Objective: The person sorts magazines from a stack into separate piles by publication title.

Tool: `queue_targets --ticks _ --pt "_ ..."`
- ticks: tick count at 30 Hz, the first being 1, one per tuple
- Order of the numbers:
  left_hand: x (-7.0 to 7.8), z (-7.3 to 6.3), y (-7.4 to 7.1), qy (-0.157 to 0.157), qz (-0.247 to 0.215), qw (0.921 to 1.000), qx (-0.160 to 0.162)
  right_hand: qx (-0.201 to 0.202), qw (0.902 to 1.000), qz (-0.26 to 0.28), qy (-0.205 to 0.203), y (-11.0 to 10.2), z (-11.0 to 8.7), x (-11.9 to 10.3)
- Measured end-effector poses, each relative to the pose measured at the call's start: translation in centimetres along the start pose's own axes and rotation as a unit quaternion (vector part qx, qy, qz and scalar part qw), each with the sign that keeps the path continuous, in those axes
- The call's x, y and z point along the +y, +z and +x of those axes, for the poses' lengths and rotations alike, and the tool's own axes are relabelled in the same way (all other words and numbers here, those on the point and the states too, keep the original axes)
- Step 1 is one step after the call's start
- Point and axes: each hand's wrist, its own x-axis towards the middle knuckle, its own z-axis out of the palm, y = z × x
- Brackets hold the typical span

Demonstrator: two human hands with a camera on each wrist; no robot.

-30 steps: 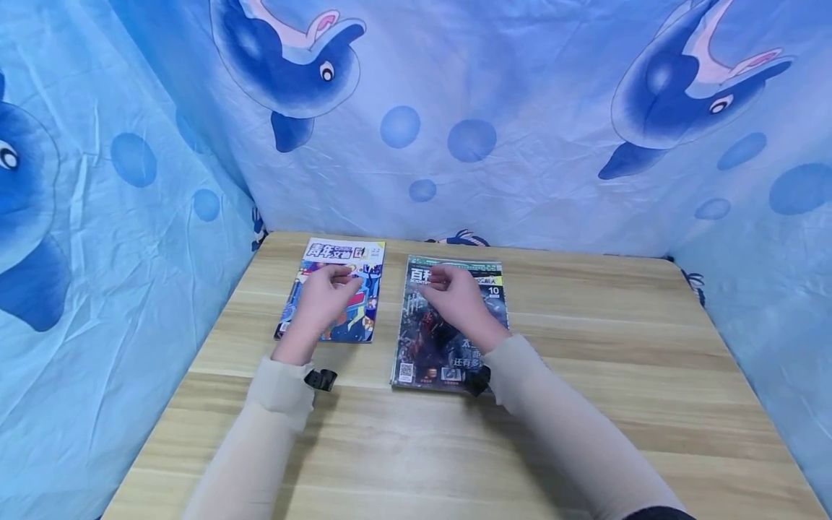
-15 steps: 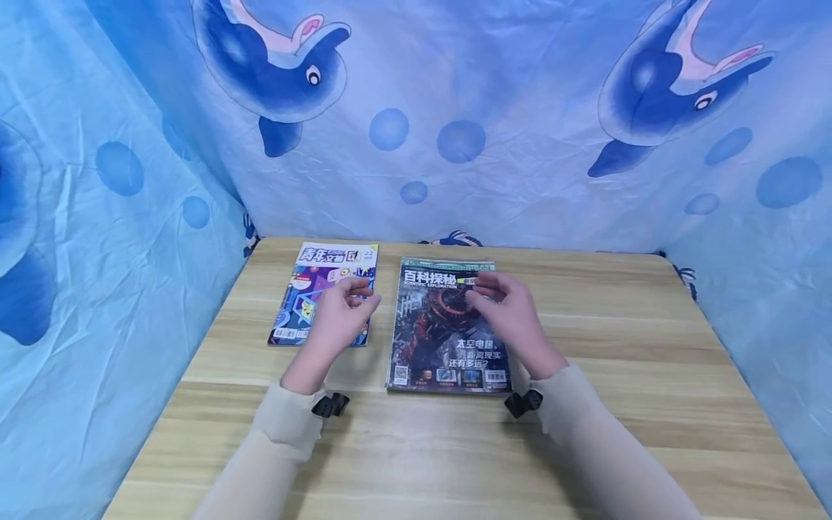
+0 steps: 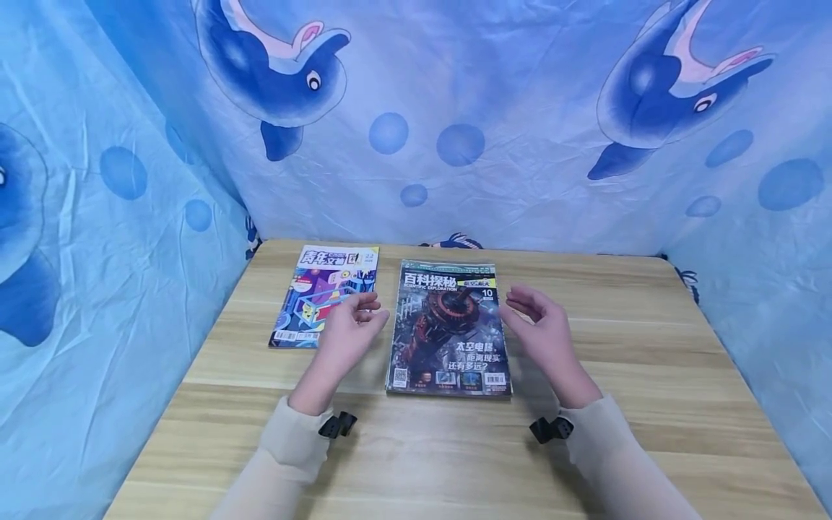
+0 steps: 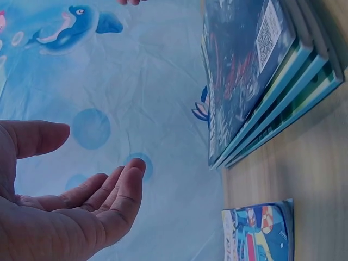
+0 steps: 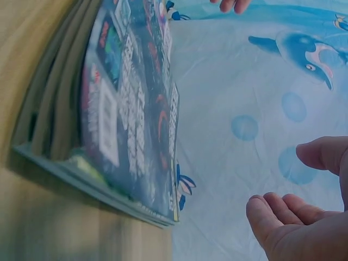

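Note:
A stack of several magazines (image 3: pixel 445 332), topped by a dark cover with a red machine on it, lies in the middle of the table. To its left is a smaller colourful magazine (image 3: pixel 305 296), its lower right part hidden by my left hand (image 3: pixel 347 332). My right hand (image 3: pixel 542 328) hovers just right of the stack. Both hands hold nothing; in the left wrist view the thumb and fingers (image 4: pixel 122 201) are well apart, and the right wrist view shows the same of the right fingers (image 5: pixel 277 215). The stack's layered edges (image 5: pixel 51 109) face that camera.
The wooden table (image 3: pixel 442 455) carries both lots of magazines. A blue cloth (image 3: pixel 507 195) printed with dolphins and bubbles hangs behind it and along both sides. Each wrist wears a small black camera (image 3: pixel 551 430).
My right hand has moved right, from over the stack to beside it, uncovering the top cover. The left hand has shifted slightly right and toward me. The magazines stay in place.

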Motion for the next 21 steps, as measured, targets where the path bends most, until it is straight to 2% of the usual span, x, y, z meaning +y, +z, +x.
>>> queue_targets --ticks 4,10,15,21 --pt "-0.5 -0.4 0.4 0.0 -0.001 1.0 0.001 -0.001 0.9998 -0.02 0.008 -0.5 -0.5 0.6" --pt "-1.1 -0.8 0.6 -0.001 -0.005 1.0 0.005 0.009 0.9999 -0.002 0.009 -1.6 -0.9 1.5" --pt "-1.1 -0.9 0.5 0.0 0.001 1.0 0.006 0.011 0.9999 0.001 0.011 -2.2 -1.0 1.7" --pt "-1.0 -0.7 0.6 -0.002 0.007 1.0 -0.001 -0.001 0.9994 0.001 0.034 -2.2 -1.4 1.5"
